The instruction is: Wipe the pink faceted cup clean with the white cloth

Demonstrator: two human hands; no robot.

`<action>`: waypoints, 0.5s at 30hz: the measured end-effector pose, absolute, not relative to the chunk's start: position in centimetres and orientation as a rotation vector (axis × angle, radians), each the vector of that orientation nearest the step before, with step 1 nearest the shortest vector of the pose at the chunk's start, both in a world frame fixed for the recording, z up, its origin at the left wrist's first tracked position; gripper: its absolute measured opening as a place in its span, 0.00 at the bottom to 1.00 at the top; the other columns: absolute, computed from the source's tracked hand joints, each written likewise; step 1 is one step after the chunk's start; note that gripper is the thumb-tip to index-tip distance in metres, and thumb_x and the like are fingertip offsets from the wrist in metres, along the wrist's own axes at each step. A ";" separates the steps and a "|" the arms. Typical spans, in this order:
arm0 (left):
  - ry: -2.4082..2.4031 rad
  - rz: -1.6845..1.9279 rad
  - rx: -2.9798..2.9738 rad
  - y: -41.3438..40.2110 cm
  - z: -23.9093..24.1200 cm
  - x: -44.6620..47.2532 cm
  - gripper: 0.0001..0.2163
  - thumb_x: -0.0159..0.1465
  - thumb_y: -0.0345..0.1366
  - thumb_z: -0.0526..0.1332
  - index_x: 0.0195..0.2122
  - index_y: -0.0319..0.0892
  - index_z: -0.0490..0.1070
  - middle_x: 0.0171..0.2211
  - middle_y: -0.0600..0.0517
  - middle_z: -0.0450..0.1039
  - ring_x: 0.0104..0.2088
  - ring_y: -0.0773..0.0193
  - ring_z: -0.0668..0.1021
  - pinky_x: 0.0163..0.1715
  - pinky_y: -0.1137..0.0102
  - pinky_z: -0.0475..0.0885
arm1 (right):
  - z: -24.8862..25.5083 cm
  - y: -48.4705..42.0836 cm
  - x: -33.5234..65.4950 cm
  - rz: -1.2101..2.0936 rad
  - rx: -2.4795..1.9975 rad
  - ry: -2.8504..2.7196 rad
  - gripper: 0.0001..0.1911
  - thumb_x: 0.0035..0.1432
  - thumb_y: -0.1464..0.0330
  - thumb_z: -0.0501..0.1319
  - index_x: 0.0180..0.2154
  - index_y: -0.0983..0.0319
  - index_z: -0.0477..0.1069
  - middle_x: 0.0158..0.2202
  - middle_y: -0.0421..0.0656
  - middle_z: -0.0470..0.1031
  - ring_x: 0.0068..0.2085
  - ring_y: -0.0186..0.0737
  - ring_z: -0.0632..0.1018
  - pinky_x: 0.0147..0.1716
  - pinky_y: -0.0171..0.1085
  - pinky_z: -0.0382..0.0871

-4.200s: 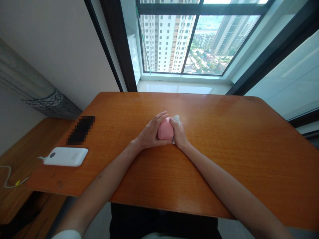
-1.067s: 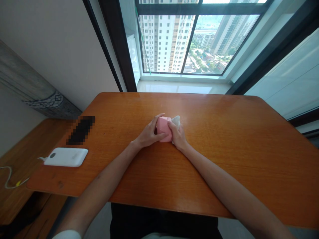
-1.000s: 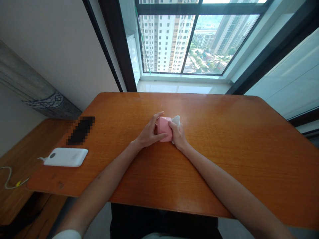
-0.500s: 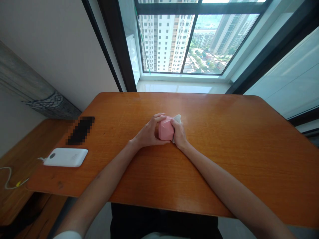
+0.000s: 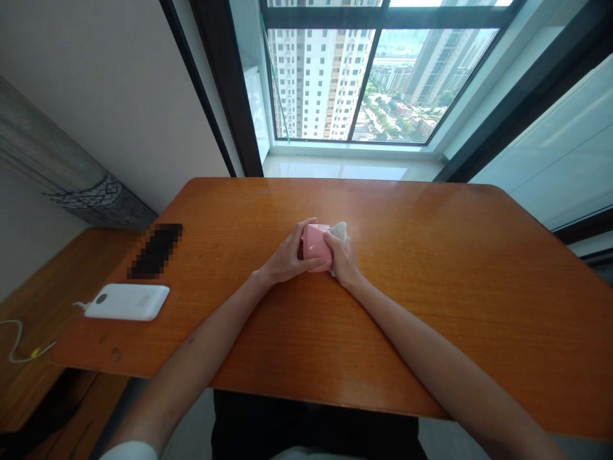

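Note:
Between my hands, over the middle of the wooden table, is a pink faceted object, small and block-like; its exact kind does not show. My left hand grips it from the left, fingers over its far side and thumb along the near side. From the right, my right hand holds a crumpled white cloth or tissue against the pink object, the thumb resting on the pink surface. The right hand's other fingers are mostly hidden behind the cloth and object.
At the table's left lie a white power bank-like device with a cable and a dark pixelated rectangle. A wooden bench stands beyond the left edge. Behind the table is a window; a grey curtain hangs at left.
The pink object has turned a little and shifted slightly left. My left thumb has moved up onto its near side, and more of the white cloth shows above my right hand.

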State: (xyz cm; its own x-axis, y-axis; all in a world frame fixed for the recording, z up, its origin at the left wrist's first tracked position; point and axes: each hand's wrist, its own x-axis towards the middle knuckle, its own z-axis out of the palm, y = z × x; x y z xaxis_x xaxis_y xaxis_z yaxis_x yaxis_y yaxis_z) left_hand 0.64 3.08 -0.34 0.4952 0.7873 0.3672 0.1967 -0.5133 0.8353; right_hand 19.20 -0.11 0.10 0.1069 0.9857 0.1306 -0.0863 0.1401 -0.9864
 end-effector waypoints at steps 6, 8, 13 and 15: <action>0.695 1.042 2.390 3.4 -0.6 0.2 0.59 0.55 0.62 0.80 0.80 0.52 0.49 0.80 0.35 0.52 0.80 0.33 0.60 0.78 0.37 0.61 | 0.4 0.5 19.2 1.078 -1.115 -1.037 0.21 0.60 0.47 0.65 0.29 0.57 0.68 0.27 0.38 0.67 0.30 0.38 0.65 0.28 0.37 0.63; 0.706 1.047 2.472 3.4 -0.5 0.0 0.57 0.57 0.60 0.80 0.80 0.53 0.49 0.80 0.34 0.53 0.79 0.33 0.62 0.77 0.36 0.63 | 0.5 0.4 19.2 1.072 -1.114 -1.053 0.21 0.60 0.47 0.64 0.29 0.57 0.68 0.27 0.38 0.67 0.30 0.39 0.65 0.28 0.38 0.63; 0.691 1.125 2.470 3.3 -0.3 0.1 0.51 0.59 0.55 0.80 0.77 0.51 0.54 0.76 0.35 0.61 0.76 0.37 0.69 0.74 0.40 0.68 | 0.6 0.1 19.2 1.062 -1.116 -1.091 0.23 0.62 0.46 0.64 0.29 0.57 0.68 0.27 0.38 0.67 0.30 0.39 0.66 0.28 0.38 0.62; 0.682 1.158 2.389 3.2 -0.2 0.2 0.50 0.58 0.55 0.81 0.75 0.49 0.57 0.74 0.36 0.64 0.75 0.38 0.70 0.75 0.43 0.69 | 0.5 0.0 19.3 1.046 -1.123 -1.096 0.24 0.63 0.45 0.64 0.28 0.57 0.68 0.26 0.38 0.67 0.29 0.39 0.66 0.27 0.38 0.61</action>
State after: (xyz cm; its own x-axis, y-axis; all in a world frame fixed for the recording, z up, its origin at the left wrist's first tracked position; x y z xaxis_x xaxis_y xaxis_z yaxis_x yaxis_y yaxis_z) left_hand 0.22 3.20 -0.16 0.5384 0.5814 0.6100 0.2522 -0.8019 0.5416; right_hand 19.28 0.00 0.52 0.1546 0.9807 0.1200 -0.0742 0.1326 -0.9884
